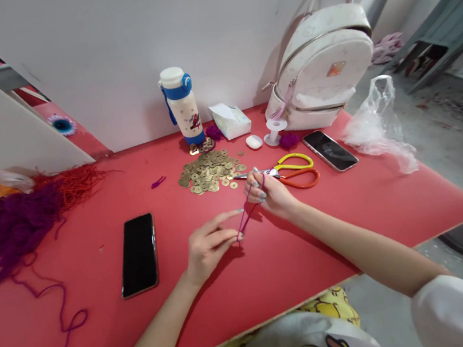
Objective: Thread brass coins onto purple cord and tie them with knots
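A thin purple yarn is stretched in a narrow loop between my two hands, above the red tabletop. My left hand pinches its lower end between thumb and a finger, with the index finger held out straight. Higher and to the right, my right hand is closed around the upper end, the yarn running over its fingers. Just behind my right hand lie scissors with one yellow and one orange handle. A heap of brass-coloured coins with holes spreads beyond my hands.
Purple yarn and red yarn lie tangled at the left. One phone is left of my hands, another phone at right. Behind stand a bottle, tissue pack, white spool and backpack; a plastic bag sits right.
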A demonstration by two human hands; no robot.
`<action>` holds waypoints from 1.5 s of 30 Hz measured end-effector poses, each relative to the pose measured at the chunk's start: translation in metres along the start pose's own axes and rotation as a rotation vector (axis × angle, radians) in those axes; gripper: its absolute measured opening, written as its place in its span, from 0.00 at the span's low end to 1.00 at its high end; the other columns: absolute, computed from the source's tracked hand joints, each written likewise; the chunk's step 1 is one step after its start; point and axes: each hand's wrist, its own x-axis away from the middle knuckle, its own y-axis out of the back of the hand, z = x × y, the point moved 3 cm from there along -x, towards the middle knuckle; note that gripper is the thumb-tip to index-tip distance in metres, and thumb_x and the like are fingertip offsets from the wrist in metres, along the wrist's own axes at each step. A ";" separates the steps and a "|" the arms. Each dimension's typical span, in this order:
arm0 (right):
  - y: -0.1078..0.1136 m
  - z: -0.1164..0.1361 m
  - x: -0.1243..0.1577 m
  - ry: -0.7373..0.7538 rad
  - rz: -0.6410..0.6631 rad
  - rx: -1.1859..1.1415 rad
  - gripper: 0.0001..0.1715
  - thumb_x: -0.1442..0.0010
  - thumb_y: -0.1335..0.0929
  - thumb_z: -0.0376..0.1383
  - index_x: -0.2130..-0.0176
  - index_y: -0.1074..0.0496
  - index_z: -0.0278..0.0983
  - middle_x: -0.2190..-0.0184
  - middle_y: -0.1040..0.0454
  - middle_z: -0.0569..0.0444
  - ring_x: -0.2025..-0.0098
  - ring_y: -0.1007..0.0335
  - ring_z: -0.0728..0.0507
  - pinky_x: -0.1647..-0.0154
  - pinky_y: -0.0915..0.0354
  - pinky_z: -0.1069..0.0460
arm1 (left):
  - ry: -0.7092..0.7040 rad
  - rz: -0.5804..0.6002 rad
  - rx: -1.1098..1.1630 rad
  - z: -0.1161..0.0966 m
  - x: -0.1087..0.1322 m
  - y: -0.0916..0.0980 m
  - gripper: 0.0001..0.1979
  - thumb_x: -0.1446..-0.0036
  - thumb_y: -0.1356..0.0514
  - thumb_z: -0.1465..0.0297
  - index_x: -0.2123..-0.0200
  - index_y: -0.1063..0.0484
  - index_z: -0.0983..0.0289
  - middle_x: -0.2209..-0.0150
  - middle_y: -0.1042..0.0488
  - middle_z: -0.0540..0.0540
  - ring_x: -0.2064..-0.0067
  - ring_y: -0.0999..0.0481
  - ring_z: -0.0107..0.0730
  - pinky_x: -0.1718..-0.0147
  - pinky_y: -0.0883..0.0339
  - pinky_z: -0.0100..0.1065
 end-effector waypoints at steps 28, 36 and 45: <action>-0.042 -0.026 0.034 0.465 0.237 1.492 0.12 0.34 0.33 0.42 0.58 0.25 0.37 0.68 0.26 0.51 0.67 0.36 0.45 0.70 0.42 0.52 | 0.481 -0.479 0.310 0.030 -0.001 0.003 0.08 0.47 0.34 0.66 0.72 0.21 0.65 0.74 0.25 0.51 0.78 0.30 0.24 0.78 0.34 0.26; -0.044 -0.005 0.036 0.640 0.218 1.273 0.10 0.33 0.37 0.33 0.64 0.26 0.37 0.67 0.31 0.50 0.64 0.39 0.43 0.64 0.39 0.49 | 0.452 -0.300 0.083 0.027 -0.003 -0.004 0.06 0.47 0.36 0.69 0.75 0.22 0.64 0.74 0.24 0.52 0.72 0.27 0.28 0.71 0.33 0.28; -0.023 0.000 0.023 0.488 -0.034 1.026 0.11 0.34 0.37 0.33 0.67 0.28 0.38 0.68 0.31 0.52 0.61 0.36 0.43 0.57 0.37 0.47 | 0.444 -0.192 0.166 0.030 -0.005 -0.010 0.08 0.45 0.39 0.68 0.66 0.21 0.64 0.65 0.21 0.56 0.70 0.24 0.30 0.71 0.30 0.30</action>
